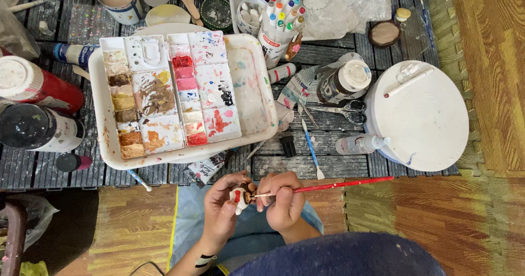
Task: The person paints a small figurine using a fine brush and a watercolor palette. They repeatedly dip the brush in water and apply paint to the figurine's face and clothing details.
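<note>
Two large paint bottles, one red (pixel 34 88) and one black (pixel 38 127), are lying at far left beside the white plastic palette tray (pixel 104 112). Below it, the left hand (pixel 221 207) is pinching a small white-and-red figurine (pixel 238 198); the right hand (pixel 284 197) is gripping a thin red-handled paintbrush (pixel 339 185), its tip seemingly touching the figurine. A round white lid (pixel 424 117) is sitting at right.
</note>
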